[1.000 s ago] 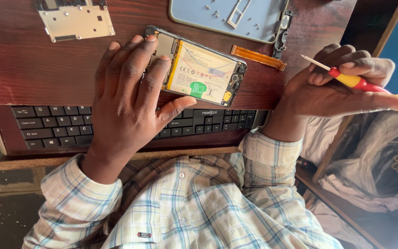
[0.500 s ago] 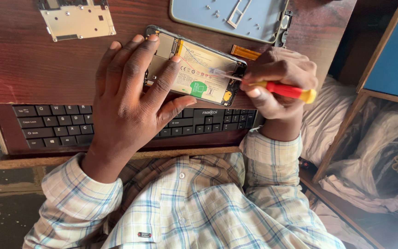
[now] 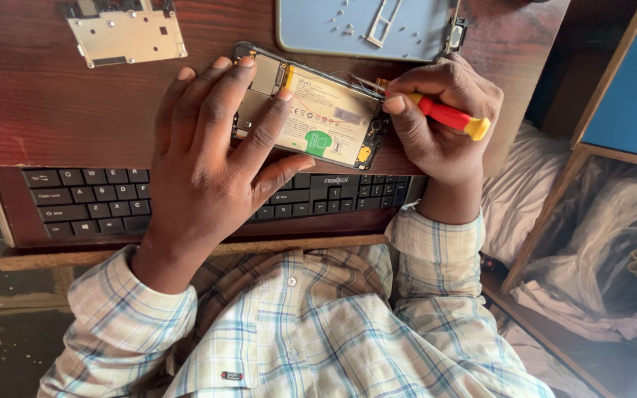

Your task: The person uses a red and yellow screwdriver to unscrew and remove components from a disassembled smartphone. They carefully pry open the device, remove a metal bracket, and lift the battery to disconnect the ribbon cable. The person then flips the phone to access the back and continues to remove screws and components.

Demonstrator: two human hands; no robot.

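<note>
- At upper left of the frame, a metal plate [image 3: 125,33] lies on the wooden desk [image 3: 38,96].
- Centre: left hand [image 3: 211,158], fingers spread, presses the opened phone [image 3: 318,110].
- Right of centre: right hand [image 3: 444,118], fingers clamped on a red-handled screwdriver [image 3: 447,116], tip at the phone's upper edge.

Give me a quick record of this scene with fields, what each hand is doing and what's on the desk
left hand: flat on the opened phone, pinning it to the desk
right hand: holds a red and yellow screwdriver, tip at the phone's top edge
behind phone: blue back cover with small screws, metal plate
below desk edge: black keyboard
</note>
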